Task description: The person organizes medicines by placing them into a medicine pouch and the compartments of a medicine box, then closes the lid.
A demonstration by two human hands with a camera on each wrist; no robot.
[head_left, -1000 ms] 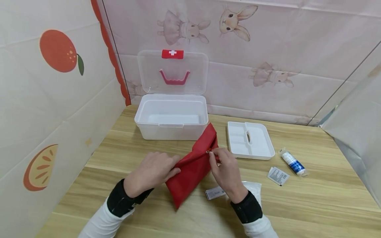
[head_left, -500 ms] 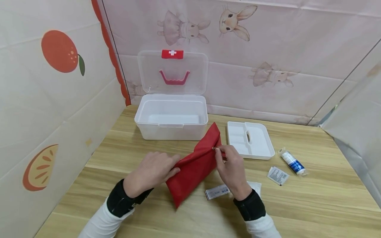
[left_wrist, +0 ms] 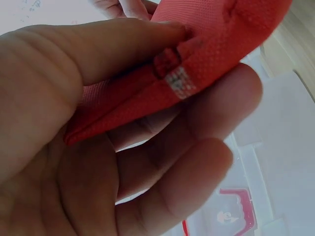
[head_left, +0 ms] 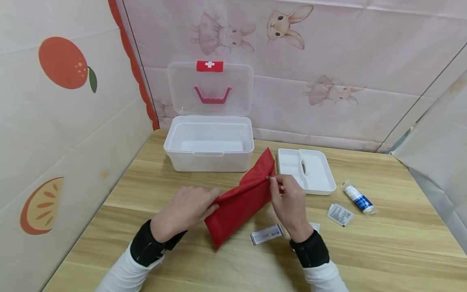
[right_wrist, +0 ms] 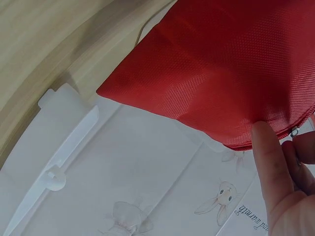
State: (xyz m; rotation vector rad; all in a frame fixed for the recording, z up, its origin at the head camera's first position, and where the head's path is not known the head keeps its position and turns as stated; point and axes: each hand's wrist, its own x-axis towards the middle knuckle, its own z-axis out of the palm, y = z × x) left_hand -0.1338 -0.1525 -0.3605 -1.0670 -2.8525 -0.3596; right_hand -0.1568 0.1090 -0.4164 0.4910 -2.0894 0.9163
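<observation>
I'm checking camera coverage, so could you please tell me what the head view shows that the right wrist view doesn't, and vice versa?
Only head: the left hand gripping the pouch, the pink handle, the blue-and-white roll and the square packet.

Only right wrist: lettering on the wall beside the rabbit face.

Both: the red pouch, its zip pull, the right hand and the rabbit face.

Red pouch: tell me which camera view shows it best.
The head view: it shows the red pouch nearly whole, partly covered by the left hand and right hand. The left wrist view shows just the gripped end; the right wrist view shows a cropped side, one corner and the zipper pull.
</observation>
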